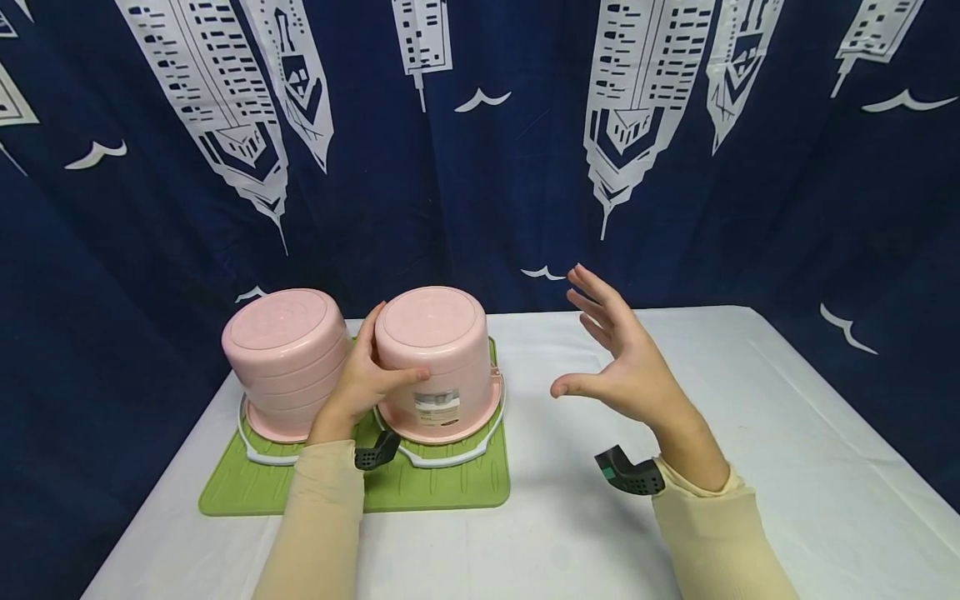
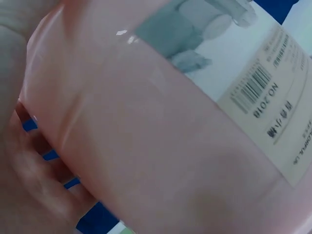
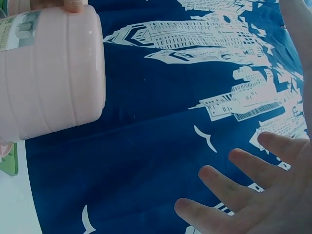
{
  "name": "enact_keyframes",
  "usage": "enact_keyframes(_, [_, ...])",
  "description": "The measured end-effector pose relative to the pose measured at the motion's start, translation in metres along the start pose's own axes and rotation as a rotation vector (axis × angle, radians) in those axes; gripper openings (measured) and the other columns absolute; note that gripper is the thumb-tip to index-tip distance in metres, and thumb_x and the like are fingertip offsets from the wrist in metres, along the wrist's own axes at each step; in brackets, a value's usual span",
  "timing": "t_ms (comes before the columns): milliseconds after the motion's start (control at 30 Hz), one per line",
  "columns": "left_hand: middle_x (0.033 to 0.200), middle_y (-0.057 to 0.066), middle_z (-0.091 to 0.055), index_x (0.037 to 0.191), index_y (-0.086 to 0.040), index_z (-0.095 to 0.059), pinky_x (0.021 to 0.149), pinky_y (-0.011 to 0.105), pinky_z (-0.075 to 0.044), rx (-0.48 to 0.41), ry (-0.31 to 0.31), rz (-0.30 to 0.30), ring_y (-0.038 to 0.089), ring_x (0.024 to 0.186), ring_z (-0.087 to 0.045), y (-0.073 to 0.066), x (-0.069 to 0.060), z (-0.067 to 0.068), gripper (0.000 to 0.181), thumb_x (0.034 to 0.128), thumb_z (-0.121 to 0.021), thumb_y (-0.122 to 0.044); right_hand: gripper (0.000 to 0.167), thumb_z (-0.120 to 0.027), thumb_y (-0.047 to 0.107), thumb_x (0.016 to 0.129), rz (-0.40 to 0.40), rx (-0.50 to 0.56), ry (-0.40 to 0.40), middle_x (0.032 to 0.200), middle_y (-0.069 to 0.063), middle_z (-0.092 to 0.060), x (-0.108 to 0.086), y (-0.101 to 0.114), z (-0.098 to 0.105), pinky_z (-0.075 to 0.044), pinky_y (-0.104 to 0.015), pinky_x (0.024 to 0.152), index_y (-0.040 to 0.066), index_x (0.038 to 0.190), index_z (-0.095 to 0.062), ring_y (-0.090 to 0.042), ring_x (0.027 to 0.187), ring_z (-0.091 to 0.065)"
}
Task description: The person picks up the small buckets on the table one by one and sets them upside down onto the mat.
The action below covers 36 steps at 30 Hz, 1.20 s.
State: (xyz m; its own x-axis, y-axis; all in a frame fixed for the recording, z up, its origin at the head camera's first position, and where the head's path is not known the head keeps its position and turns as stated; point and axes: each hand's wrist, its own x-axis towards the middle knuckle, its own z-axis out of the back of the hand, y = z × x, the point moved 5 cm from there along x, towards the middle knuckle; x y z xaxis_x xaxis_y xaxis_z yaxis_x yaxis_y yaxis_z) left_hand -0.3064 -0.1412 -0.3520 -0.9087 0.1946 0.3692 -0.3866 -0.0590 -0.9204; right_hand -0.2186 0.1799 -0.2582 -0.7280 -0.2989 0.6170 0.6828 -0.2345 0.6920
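Two pink buckets stand upside down side by side on a green mat [image 1: 438,493], their pale handles lying around the rims. My left hand [image 1: 360,385] holds the right bucket [image 1: 431,318] at its left side, thumb across the front and fingers around the far side. In the left wrist view, the bucket's wall [image 2: 131,107] fills most of the picture, with a printed label [image 2: 263,97] on it. The left bucket [image 1: 281,358] is just beyond the left wrist. My right hand [image 1: 626,358] is raised to the right of the buckets, fingers spread and thumb apart, touching nothing.
A white-covered table [image 1: 750,400] carries the mat at its left part. Behind it hangs a dark blue curtain [image 1: 480,192] with white building prints. Each wrist wears a black strap [image 1: 633,475].
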Motion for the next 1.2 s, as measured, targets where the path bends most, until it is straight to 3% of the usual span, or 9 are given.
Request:
enact_keyframes(667, [0.159, 0.010, -0.027, 0.162, -0.017, -0.011, 0.118, 0.042, -0.019, 0.011, 0.017, 0.079, 0.025, 0.142, -0.030, 0.0040, -0.0022, -0.0029, 0.121, 0.0710, -0.090, -0.001, 0.124, -0.100, 0.010, 0.057, -0.015, -0.105, 0.003, 0.161, 0.001, -0.030, -0.0040, -0.0046, 0.0032, -0.028, -0.054, 0.114, 0.020, 0.159, -0.030, -0.024, 0.144, -0.035])
enact_keyframes(1200, [0.164, 0.011, -0.017, 0.163, -0.020, -0.008, 0.119, 0.047, -0.015, 0.090, 0.013, 0.130, 0.024, 0.148, -0.019, -0.0014, -0.0047, 0.0030, 0.125, 0.0716, -0.092, -0.008, 0.114, -0.098, 0.010, 0.063, -0.050, -0.183, -0.045, 0.159, 0.004, -0.035, -0.0038, -0.0078, 0.0084, -0.030, -0.050, 0.114, 0.022, 0.157, -0.035, -0.021, 0.144, -0.035])
